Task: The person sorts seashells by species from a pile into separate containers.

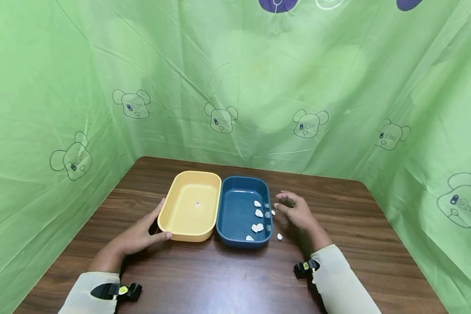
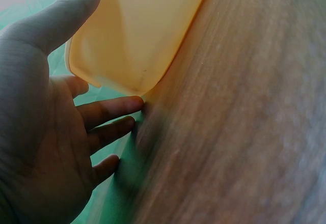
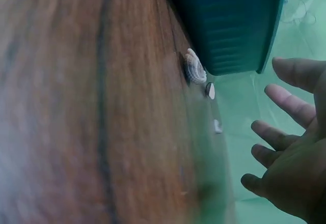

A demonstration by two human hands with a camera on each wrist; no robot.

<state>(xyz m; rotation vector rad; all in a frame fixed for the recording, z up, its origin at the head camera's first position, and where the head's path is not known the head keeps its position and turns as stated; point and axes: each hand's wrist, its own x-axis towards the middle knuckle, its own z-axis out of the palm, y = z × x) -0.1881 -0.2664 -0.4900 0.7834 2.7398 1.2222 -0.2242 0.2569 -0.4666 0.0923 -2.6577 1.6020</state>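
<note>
Gripping the yellow tray [image 1: 189, 237] with the left hand [image 1: 138, 234]. Spreading the right hand [image 1: 299, 213] loosely, just beside a white shell [image 1: 273, 213], near the blue tray [image 1: 237, 213].

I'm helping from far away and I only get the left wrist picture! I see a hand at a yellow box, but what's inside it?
Observer: One small white piece lies on the bottom of the yellow box.
Child: Ooh! Is there another box?
Observer: Yes, a blue box stands right beside it.
Child: And where's the other hand?
Observer: The right hand is just to the right of the blue box.
</note>
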